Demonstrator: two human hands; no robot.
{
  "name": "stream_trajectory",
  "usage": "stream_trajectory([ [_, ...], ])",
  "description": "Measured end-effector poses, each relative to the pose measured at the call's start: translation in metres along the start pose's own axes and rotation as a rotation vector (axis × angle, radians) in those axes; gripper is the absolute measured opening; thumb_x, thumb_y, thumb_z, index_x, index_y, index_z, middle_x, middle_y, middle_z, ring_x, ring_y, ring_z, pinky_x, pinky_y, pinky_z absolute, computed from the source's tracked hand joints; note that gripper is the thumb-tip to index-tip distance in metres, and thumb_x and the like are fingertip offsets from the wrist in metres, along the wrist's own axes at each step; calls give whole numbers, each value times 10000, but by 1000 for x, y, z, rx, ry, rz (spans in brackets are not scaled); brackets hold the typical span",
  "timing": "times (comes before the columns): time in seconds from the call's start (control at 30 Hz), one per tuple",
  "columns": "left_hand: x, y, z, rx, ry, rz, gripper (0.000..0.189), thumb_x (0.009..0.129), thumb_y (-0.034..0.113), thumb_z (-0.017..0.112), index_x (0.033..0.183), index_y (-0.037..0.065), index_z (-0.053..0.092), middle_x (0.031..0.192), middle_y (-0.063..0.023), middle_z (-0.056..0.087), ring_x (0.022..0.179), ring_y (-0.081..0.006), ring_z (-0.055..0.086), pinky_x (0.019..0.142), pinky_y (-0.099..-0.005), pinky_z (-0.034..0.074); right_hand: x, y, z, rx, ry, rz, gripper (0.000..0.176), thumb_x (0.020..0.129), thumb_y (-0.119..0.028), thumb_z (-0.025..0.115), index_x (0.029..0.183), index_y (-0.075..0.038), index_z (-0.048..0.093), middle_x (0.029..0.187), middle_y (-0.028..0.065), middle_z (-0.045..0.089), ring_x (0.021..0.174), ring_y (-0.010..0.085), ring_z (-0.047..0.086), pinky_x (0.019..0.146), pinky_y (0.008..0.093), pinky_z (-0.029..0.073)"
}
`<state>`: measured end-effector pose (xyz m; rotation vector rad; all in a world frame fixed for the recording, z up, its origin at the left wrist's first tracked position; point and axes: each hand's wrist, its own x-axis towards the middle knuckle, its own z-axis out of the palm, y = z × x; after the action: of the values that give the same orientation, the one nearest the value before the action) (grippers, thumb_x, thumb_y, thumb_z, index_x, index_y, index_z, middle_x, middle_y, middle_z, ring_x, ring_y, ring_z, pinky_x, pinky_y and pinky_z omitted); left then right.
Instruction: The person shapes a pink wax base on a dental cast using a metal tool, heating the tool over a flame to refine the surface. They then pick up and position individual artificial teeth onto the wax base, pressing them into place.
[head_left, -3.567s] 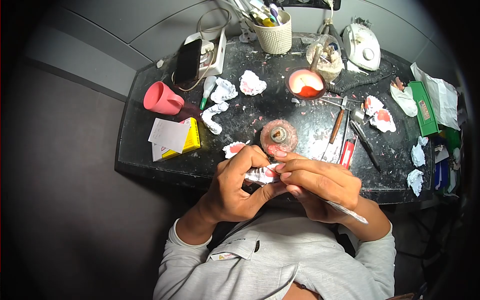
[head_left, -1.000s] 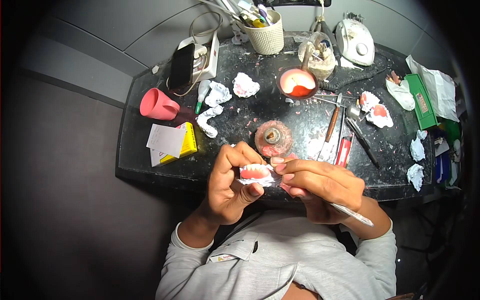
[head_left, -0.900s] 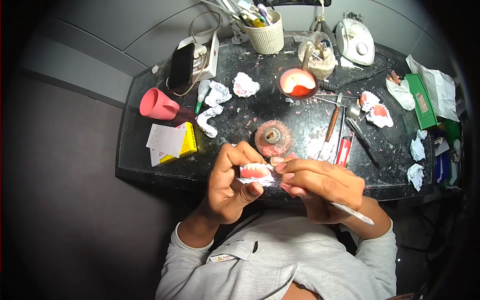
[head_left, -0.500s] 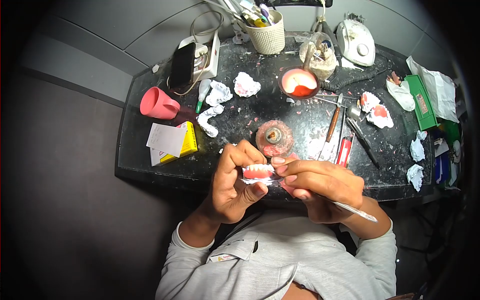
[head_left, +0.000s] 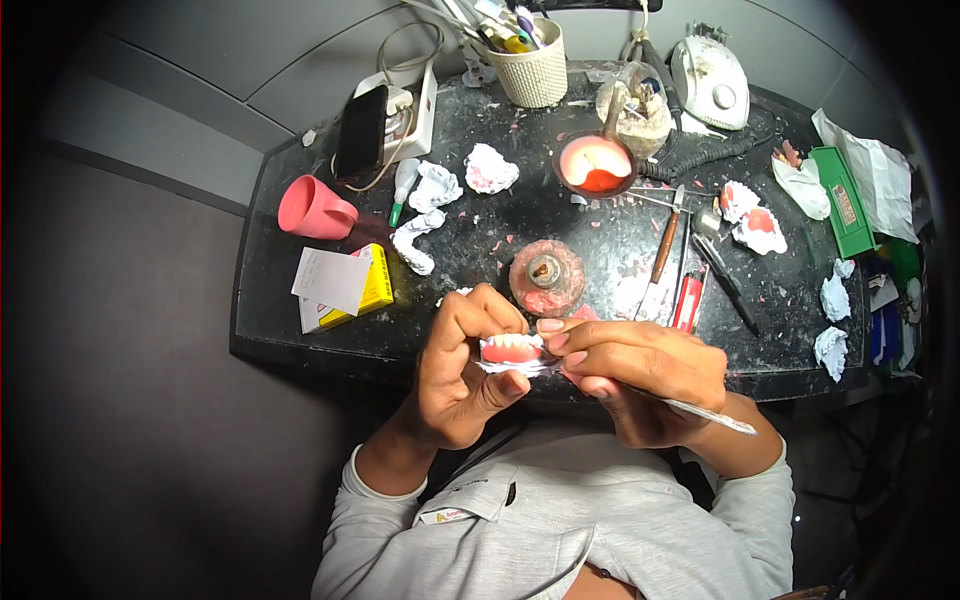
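My left hand (head_left: 455, 370) holds a dental model (head_left: 512, 353) in front of my chest, fingers behind it and thumb at its lower front. Pink wax gum with a row of pale teeth faces me on a white plaster base. My right hand (head_left: 655, 365) is closed around a slim metal carving tool (head_left: 715, 417), whose handle end sticks out below the palm. The tool's working end lies at the model's right side, mostly hidden by my fingers. Just beyond my hands stands a wax-spotted spirit burner (head_left: 546, 276).
Behind the burner sits a pan of melted pink wax (head_left: 597, 165). A wood-handled knife (head_left: 668, 245), a black pen (head_left: 727, 282) and a red cutter (head_left: 688, 302) lie to the right. Plaster pieces (head_left: 437, 186), a pink mug (head_left: 316, 208) and a yellow box (head_left: 376, 280) are left.
The model has tilted slightly in my left hand, and its gum front shows a little more. My right hand keeps nearly the same place and grip.
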<state>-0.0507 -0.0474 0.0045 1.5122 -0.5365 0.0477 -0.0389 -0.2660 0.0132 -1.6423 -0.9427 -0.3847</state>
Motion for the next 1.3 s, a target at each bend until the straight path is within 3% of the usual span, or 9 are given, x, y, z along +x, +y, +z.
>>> stream_trajectory([
  [0.5,-3,-2,0,-313,9,-176,480,939,432,740,1009,71,431,921,-92,488,866,-157,438,817,-310,379,-1,1,2,16,7,-11,100,944,11,676,1030,61,676,984,220,748,922,317,765,814,371,620],
  [0.63,-3,-8,2,-397,-28,-86,494,884,359,812,994,77,422,914,-79,472,834,-148,444,786,-299,392,-2,7,4,2,70,-17,115,961,-13,671,1047,65,671,1021,224,743,907,315,764,759,354,617],
  [0.73,-4,-15,-5,-10,-21,84,516,742,60,909,971,72,447,887,-63,471,761,-135,452,693,-287,401,-6,9,6,93,177,-6,148,950,-2,689,1076,69,660,1044,229,739,925,325,760,745,349,617],
  [0.83,-3,-19,-4,334,60,290,490,763,87,904,965,66,457,871,-80,468,741,-155,460,669,-306,405,-8,12,5,196,212,0,186,956,10,675,1124,71,623,1065,270,727,999,368,748,830,383,613],
  [0.87,-4,-16,-5,422,36,295,494,799,103,874,978,75,415,896,-76,464,793,-159,468,778,-321,451,-4,12,4,122,152,-54,194,953,9,680,1130,67,628,1066,267,730,981,363,752,808,376,616],
  [0.9,-3,-18,-4,422,37,295,494,799,103,874,978,75,415,896,-76,464,793,-159,468,778,-321,451,-2,12,4,48,91,-107,203,949,7,685,1137,63,633,1066,264,732,964,359,755,787,368,618],
  [0.97,1,-23,-3,492,94,468,492,766,76,903,980,63,460,877,-89,473,737,-191,472,645,-331,412,-4,12,6,34,83,-132,246,924,-24,734,1142,51,650,1089,238,738,928,318,764,716,338,621],
  [1.03,1,-25,-3,480,95,481,502,769,80,904,993,69,456,890,-87,470,738,-198,471,641,-340,410,-5,3,5,0,-33,-28,159,1003,-88,660,1086,45,638,1058,255,731,974,332,758,846,406,626],
  [1.3,1,-25,-3,542,102,498,532,777,135,918,1031,75,454,927,-87,459,760,-201,459,639,-344,401,-3,4,9,-54,-33,-122,203,953,-82,723,1132,3,676,1113,183,743,1037,293,752,817,369,629],
])
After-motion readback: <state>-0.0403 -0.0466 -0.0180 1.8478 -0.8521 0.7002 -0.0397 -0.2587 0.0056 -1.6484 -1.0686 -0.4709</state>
